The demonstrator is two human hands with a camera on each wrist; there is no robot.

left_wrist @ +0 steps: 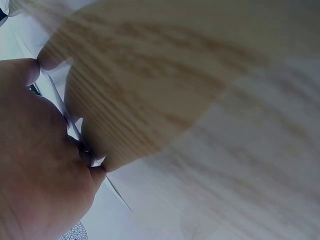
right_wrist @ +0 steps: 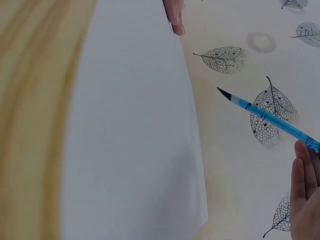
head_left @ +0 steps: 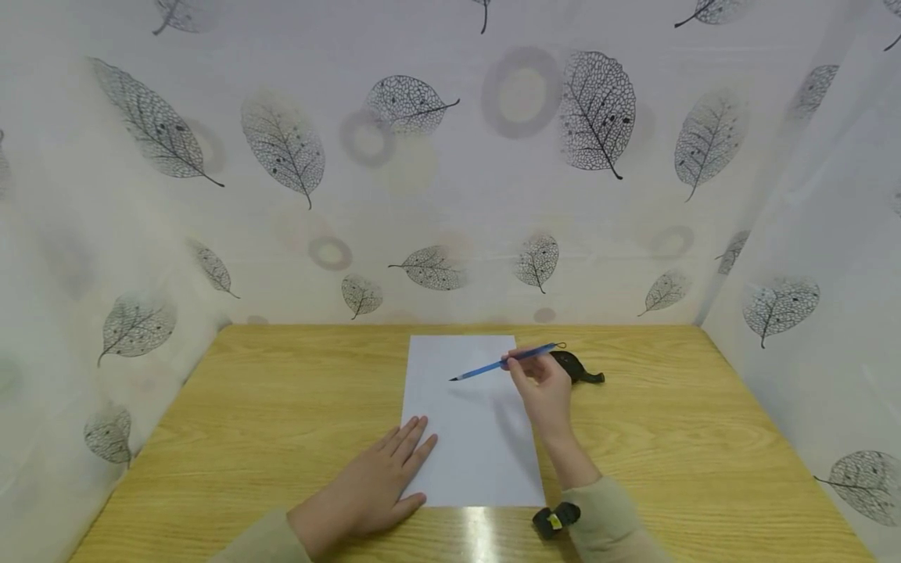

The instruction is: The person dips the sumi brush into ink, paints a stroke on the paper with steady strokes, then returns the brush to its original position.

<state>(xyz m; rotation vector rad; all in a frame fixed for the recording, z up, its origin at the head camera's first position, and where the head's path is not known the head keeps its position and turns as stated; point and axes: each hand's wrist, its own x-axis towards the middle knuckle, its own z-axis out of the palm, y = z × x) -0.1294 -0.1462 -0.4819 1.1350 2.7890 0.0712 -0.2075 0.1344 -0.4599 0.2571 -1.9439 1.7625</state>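
A blue writing brush [head_left: 482, 370] with a dark pointed tip and a small loop at its rear end is held in my right hand [head_left: 549, 395]. Its tip points left, over the upper part of a blank white sheet of paper [head_left: 468, 446]; the right wrist view shows the brush [right_wrist: 272, 119] apart from the sheet. My left hand [head_left: 380, 481] rests on the paper's lower left edge with fingers extended. Close up in the left wrist view, the left hand [left_wrist: 45, 155] lies along the surface.
Just behind the right hand, a black rounded object [head_left: 573, 366] with a short handle sits on the wooden table [head_left: 296, 391], partly hidden. A black device with a yellow mark [head_left: 556, 520] is at the right wrist. Leaf-patterned curtains [head_left: 450, 195] enclose the back and sides.
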